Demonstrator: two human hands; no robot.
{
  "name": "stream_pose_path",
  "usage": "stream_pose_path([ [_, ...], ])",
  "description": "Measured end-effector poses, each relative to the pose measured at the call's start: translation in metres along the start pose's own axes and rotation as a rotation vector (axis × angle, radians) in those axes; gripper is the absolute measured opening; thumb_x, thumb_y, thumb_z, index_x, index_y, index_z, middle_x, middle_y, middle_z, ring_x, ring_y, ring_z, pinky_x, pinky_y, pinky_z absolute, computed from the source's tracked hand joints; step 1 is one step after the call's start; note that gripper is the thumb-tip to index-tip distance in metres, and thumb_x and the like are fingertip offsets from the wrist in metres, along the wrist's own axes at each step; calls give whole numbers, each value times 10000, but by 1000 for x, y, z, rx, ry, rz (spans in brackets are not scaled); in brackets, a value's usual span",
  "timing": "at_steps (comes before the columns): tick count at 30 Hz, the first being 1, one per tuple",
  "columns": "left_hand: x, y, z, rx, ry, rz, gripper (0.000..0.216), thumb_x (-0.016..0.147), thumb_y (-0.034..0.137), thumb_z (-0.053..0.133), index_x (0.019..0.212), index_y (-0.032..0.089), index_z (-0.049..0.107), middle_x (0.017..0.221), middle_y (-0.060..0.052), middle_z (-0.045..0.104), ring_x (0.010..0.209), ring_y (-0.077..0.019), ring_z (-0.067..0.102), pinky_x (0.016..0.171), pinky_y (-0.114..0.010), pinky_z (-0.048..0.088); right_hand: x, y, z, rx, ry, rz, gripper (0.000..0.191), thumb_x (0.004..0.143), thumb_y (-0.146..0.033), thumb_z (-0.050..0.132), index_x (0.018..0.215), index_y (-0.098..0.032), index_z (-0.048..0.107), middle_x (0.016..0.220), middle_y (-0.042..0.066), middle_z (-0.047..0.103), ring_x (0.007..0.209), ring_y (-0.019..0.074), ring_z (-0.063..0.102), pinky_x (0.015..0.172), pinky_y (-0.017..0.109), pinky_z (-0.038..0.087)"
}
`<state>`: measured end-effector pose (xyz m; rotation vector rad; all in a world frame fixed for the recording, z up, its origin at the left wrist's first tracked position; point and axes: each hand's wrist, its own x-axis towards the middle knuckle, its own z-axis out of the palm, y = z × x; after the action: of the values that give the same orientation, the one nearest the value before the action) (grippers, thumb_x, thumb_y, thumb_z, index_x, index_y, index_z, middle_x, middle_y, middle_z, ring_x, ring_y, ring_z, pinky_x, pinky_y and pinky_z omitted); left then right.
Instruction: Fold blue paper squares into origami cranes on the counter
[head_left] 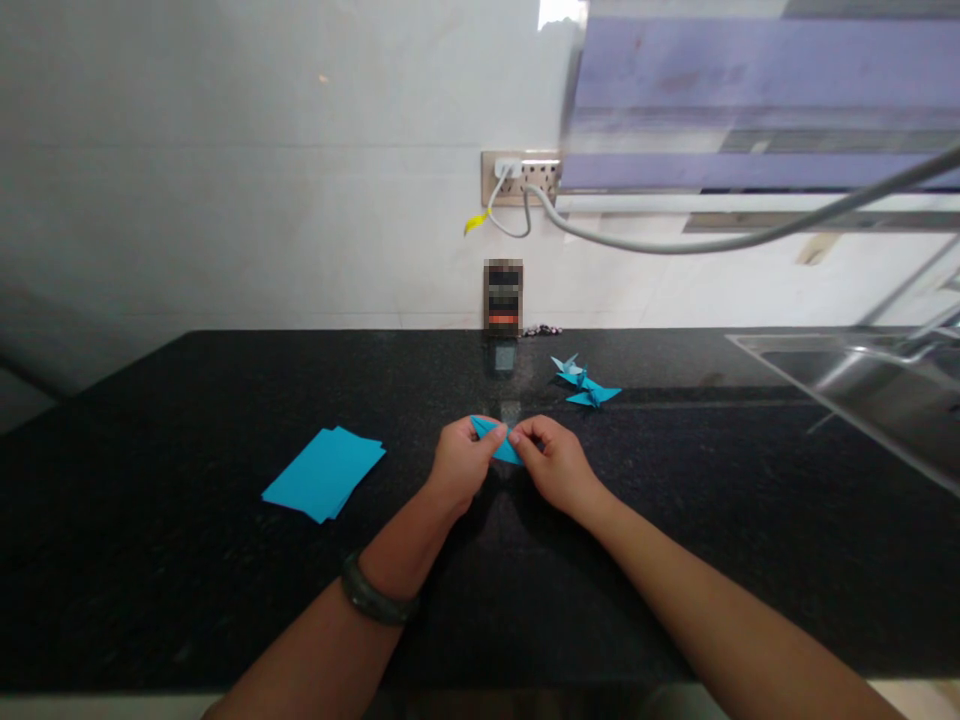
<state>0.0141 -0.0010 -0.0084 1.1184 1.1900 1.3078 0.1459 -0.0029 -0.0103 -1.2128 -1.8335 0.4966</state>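
My left hand (460, 462) and my right hand (553, 462) meet at the middle of a black stone counter (187, 560). Both pinch a small folded piece of blue paper (495, 441) between thumb and fingers, just above the counter. My fingers cover most of the paper. A stack of flat blue paper sheets (324, 472) lies to the left of my left hand. Two finished folded blue paper figures (585, 383) lie beyond my right hand, further back on the counter. A dark band sits on my left wrist.
A steel sink (862, 385) is set into the counter at the right. A small dark object (503, 295) leans against the white wall at the back. A wall socket (521, 177) above it holds a plug with a grey cable running right.
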Motion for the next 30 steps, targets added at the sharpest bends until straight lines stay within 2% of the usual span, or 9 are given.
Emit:
stream_pose_path([
  [12, -2, 7, -1, 24, -25, 59, 120, 588, 227, 666, 636, 126, 621, 579, -1, 597, 560, -111, 515, 572, -241, 404, 1, -3, -5, 27, -31, -37, 151, 774, -211, 516, 642, -161, 570, 607, 0, 541, 584, 112, 497, 556, 222, 390],
  [15, -3, 7, 0, -18, -25, 32, 129, 582, 228, 672, 632, 126, 611, 562, 10, 580, 540, -102, 504, 562, -239, 404, 0, -7, -6, -5, -5, -50, 153, 776, -196, 510, 639, -159, 564, 606, 0, 528, 580, 113, 492, 548, 221, 379],
  [20, -4, 6, 1, -159, -108, -95, 252, 645, 361, 645, 634, 133, 538, 551, 20, 545, 500, -84, 487, 537, -240, 416, -1, -10, -6, 11, 10, -55, 167, 792, -198, 498, 657, -160, 588, 634, 13, 549, 597, 119, 505, 568, 229, 394],
  [25, -2, 6, -1, -203, -108, -116, 283, 640, 385, 656, 673, 139, 520, 550, 29, 527, 488, -82, 484, 514, -233, 419, -3, -8, -7, 110, -85, -73, 144, 790, -167, 488, 765, -171, 629, 724, 22, 593, 664, 122, 536, 628, 239, 426],
  [27, -1, 6, -1, -215, -103, -119, 286, 635, 385, 660, 663, 140, 515, 537, 37, 513, 475, -77, 472, 502, -228, 418, -2, -6, -9, 186, -142, -36, 151, 800, -201, 489, 812, -174, 638, 740, 19, 605, 652, 114, 541, 612, 233, 435],
  [30, 0, 6, -1, -220, -110, -115, 269, 627, 350, 674, 699, 135, 529, 549, 42, 513, 470, -65, 464, 476, -199, 393, -1, -3, -11, 303, -159, 91, 190, 793, -307, 514, 783, -155, 628, 644, 0, 576, 553, 97, 501, 521, 216, 419],
])
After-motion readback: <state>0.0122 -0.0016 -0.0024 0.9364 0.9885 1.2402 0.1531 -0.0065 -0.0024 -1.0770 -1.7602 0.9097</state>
